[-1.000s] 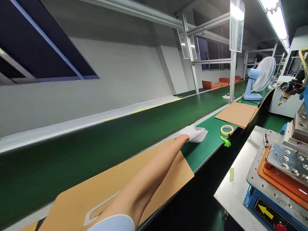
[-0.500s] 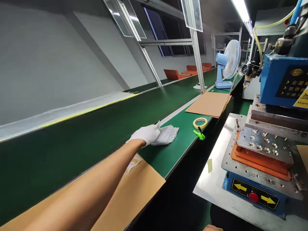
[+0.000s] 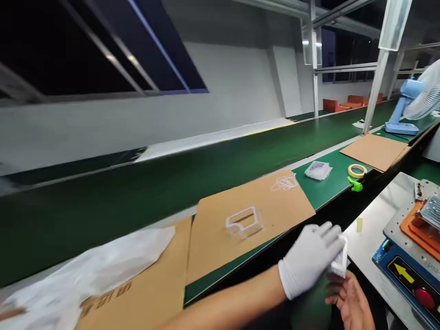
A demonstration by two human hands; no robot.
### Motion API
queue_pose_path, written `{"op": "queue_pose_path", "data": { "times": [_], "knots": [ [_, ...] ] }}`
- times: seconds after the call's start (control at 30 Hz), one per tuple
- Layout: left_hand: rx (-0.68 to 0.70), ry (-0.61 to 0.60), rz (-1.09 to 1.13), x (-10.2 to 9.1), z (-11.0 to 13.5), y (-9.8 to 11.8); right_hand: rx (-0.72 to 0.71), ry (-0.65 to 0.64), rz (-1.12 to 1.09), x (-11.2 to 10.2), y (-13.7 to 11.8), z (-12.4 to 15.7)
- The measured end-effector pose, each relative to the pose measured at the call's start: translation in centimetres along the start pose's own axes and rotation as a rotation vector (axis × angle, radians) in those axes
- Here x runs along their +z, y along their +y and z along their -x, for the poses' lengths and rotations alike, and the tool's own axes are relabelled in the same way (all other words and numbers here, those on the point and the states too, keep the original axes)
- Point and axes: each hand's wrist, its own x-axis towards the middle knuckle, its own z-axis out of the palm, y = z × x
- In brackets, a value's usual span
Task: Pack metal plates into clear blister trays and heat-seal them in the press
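Note:
My left hand (image 3: 309, 259), in a white glove, is shut on a small white packet (image 3: 340, 262) at the near edge of the bench. My right hand (image 3: 348, 300) is bare, with spread fingers reaching up under the packet's lower end. Whether those fingers grip it is hard to tell. Farther off on the green belt lies a stack of silvery clear packets (image 3: 318, 170), out of reach of both hands. A cardboard sheet (image 3: 250, 224) with white outline shapes on it lies just beyond my left wrist.
A masking tape roll (image 3: 356, 170) and a bright green plastic piece (image 3: 355, 184) sit on the belt's edge near another cardboard sheet (image 3: 374, 151). White plastic film (image 3: 79, 270) lies lower left. To the right stand a steel table (image 3: 369, 215) and a press with a blue start panel (image 3: 412, 279).
My left hand has come back from the packet stack toward me, now holding a packet. My right hand has come into view beside it. The view has swung left along the belt.

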Motion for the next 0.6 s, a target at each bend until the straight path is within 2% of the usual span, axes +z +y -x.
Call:
{"op": "queue_pose_path", "data": {
  "times": [0.07,0.17,0.23,0.3,0.37,0.4,0.47,0.5,0.6],
  "knots": [
    [-0.020,-0.015,0.051,2.5,3.7,3.3,-0.016,-0.035,0.060,0.3,-1.0,0.2],
    [-0.183,0.003,0.257,5.6,8.8,5.7,-0.007,-0.047,0.245,0.1,-1.7,0.8],
    [-0.363,0.054,0.499,7.0,12.0,6.5,0.014,-0.042,0.337,-0.4,-1.9,1.5],
    [-0.633,0.159,0.816,7.9,14.9,7.1,0.030,-0.080,0.446,-0.6,-2.2,2.4],
    [-0.884,0.289,1.193,8.6,17.2,7.5,0.018,-0.154,0.572,0.2,-2.6,3.4],
    [-0.946,0.338,1.384,8.9,18.1,7.7,-0.003,-0.188,0.631,1.1,-2.9,3.9],
    [-0.939,0.389,1.693,9.3,19.3,8.0,-0.062,-0.245,0.727,3.5,-3.3,4.7],
    [-0.910,0.410,1.778,9.4,19.8,8.1,-0.089,-0.271,0.766,4.8,-3.6,5.1],
    [-0.926,0.505,1.818,9.2,20.6,8.5,-0.152,-0.323,0.852,8.3,-4.3,5.7]
  ]
}}
